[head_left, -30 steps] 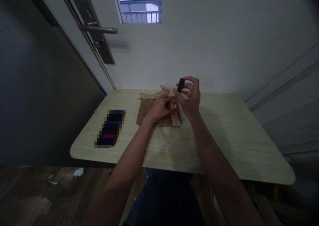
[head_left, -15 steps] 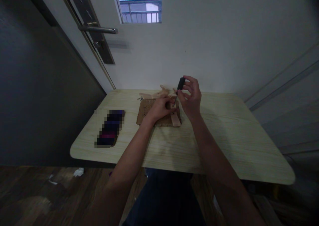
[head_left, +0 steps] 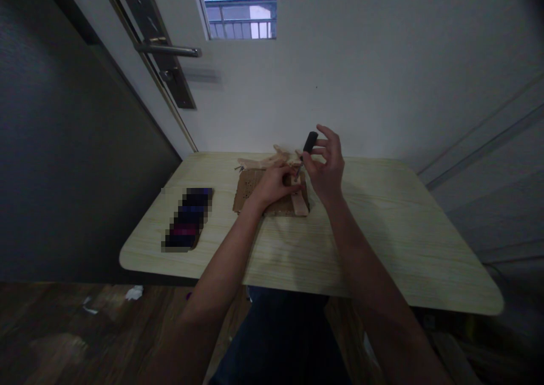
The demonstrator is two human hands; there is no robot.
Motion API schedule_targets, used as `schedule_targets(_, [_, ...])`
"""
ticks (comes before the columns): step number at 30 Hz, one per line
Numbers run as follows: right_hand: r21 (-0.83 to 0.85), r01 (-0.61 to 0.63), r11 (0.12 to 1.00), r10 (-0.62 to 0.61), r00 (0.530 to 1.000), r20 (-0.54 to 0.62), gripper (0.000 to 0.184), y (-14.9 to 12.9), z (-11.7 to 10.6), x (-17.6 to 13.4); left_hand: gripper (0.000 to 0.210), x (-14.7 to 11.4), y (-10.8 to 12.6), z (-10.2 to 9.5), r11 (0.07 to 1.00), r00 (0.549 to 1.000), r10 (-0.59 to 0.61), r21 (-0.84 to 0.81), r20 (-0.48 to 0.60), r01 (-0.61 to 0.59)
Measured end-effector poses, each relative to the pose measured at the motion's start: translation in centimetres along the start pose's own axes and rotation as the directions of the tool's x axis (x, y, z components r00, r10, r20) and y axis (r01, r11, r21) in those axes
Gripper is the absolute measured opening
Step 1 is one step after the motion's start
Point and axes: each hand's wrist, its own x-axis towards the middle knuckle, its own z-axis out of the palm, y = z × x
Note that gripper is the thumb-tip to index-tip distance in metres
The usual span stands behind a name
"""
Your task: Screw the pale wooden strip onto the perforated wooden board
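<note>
My right hand (head_left: 326, 161) is closed on a screwdriver with a black handle (head_left: 310, 142). Its index finger is lifted off the handle, and the metal shaft slants down to a pale wooden strip (head_left: 300, 205). This strip lies across the right end of a brown cardboard piece (head_left: 246, 188). With thumb and fingers, my left hand (head_left: 275, 185) grips the strip on both sides of the screwdriver tip. Whether a screw sits under the tip is too small to tell.
Several loose wooden pieces (head_left: 266, 161) lie behind the cardboard. At left on the light wood table (head_left: 382, 226) is a dark, pixelated phone-like object (head_left: 187, 219). A white door (head_left: 361, 62) with a metal handle (head_left: 170, 50) stands right behind the table.
My right index finger has lifted and straightened away from the screwdriver handle, which tilts slightly more to the right. My left hand, the strip and the cardboard have stayed in place.
</note>
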Motion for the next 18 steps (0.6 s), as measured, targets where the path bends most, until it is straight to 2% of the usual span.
schedule_targets(6, [0.021, 0.050, 0.999, -0.050, 0.999, 0.018, 0.042, 0.09, -0.12, -0.01, 0.023, -0.03, 0.14, -0.05, 1.000, 1.000, -0.009, 0.009, 0.003, 0.009])
schedule_targets(14, [0.027, -0.014, 1.000, 0.015, 1.000, -0.022, 0.046, -0.28, -0.02, 0.11, 0.025, -0.03, -0.06, 0.05, 1.000, 1.000, 0.020, 0.004, -0.010, -0.020])
schedule_targets(18, [0.033, -0.012, 0.999, 0.012, 1.000, 0.008, 0.046, -0.20, -0.03, 0.24, 0.024, -0.03, -0.15, 0.05, 1.000, 1.000, 0.014, 0.003, -0.006, -0.014])
